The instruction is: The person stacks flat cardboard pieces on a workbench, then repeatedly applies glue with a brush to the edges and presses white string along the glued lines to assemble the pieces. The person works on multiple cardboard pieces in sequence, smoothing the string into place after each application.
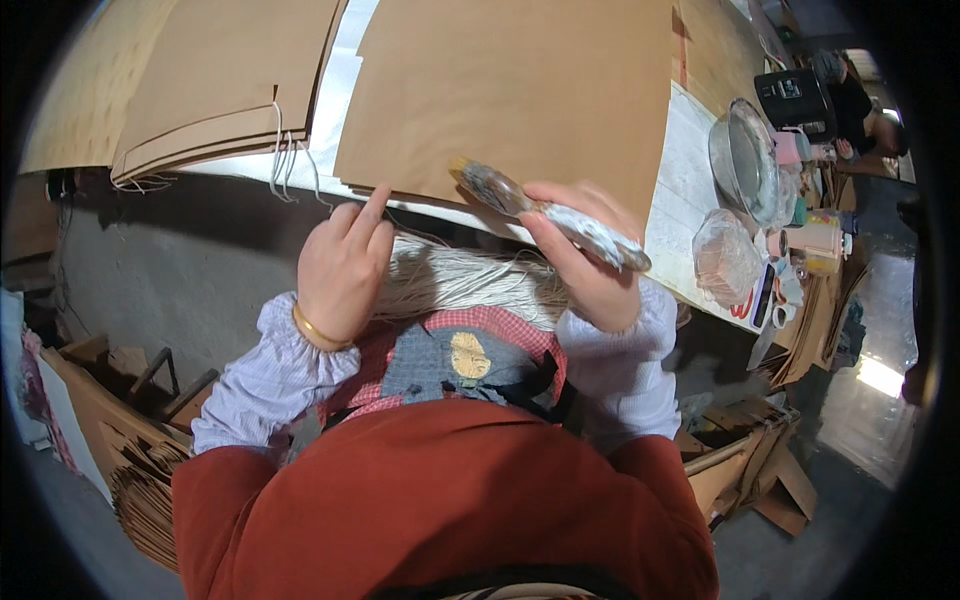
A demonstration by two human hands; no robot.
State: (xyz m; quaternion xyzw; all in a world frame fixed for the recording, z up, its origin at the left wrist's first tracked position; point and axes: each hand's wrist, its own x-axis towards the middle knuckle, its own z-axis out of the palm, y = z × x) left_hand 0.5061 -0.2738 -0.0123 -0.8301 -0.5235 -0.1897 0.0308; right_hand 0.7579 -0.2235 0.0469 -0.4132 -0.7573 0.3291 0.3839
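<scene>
My right hand (590,235) grips a paintbrush (490,190) whose handle is smeared with white. Its yellowish bristles point up and left, over the large brown paper sheets (500,90); whether they touch is unclear. My left hand (345,265) is at the near edge of those sheets, index finger stretched onto it and the other fingers bent, their undersides hidden. Thin white strings (284,165) hang from a second brown stack (220,75) at the left. Across my lap lies a bundle of white strings (470,285).
At the right of the table stand a metal basin (745,160) and a clear plastic bag (725,255), with several tubs and scissors (742,305) nearby. Cardboard pieces (760,455) fill a holder low at the right, and more (145,500) stand low at the left. Another person (880,130) is at the far right.
</scene>
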